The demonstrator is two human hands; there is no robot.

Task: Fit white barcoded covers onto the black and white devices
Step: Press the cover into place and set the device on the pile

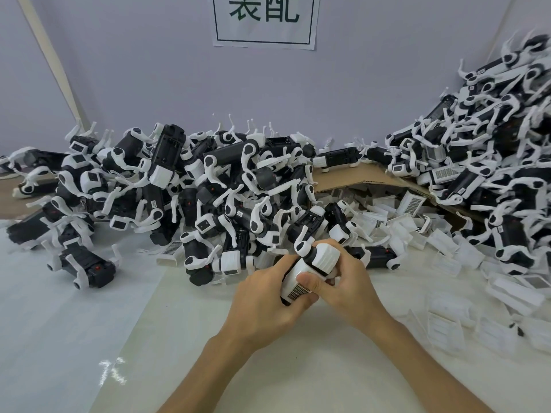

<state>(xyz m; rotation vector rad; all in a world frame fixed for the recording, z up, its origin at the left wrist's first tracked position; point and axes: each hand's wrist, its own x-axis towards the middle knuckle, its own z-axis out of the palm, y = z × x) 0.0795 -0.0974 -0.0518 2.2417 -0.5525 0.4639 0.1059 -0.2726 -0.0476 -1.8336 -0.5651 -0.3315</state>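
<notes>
Both my hands hold one black and white device (320,257) just above the table, in front of the pile. My left hand (265,296) grips its lower end from the left. My right hand (343,281) wraps it from the right, thumb pressing on a white barcoded cover (295,286) that lies against the device's underside. The cover's barcode faces me. The device's white head and leg stick up past my fingers.
A large heap of black and white devices (185,189) spreads across the back left, another heap (477,144) rises at the right. Loose white covers (447,323) lie scattered on the right, over a cardboard sheet (351,177). A printed sign (264,19) hangs on the wall.
</notes>
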